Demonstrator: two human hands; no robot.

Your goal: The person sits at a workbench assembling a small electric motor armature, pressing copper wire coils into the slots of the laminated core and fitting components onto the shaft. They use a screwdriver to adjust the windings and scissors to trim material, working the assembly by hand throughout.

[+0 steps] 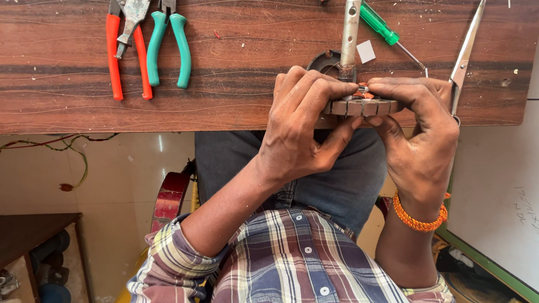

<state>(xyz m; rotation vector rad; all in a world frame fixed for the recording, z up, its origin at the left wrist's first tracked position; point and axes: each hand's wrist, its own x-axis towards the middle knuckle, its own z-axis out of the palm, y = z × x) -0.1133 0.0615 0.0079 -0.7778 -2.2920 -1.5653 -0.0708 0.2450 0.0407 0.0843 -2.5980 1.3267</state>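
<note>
The person wears a plaid shirt in maroon, navy, white and yellow, with white buttons and sleeves rolled above the forearms. Dark grey trousers cover the legs. An orange beaded bracelet encircles the wrist directly behind the right hand.

Both forearms reach forward, bare below rolled sleeves. The left hand lies knuckles up, its fingers curled down and the thumb stretched toward the right. The right hand faces it, wrist bent, fingers hooked inward, so that the two sets of fingertips almost meet.
</note>
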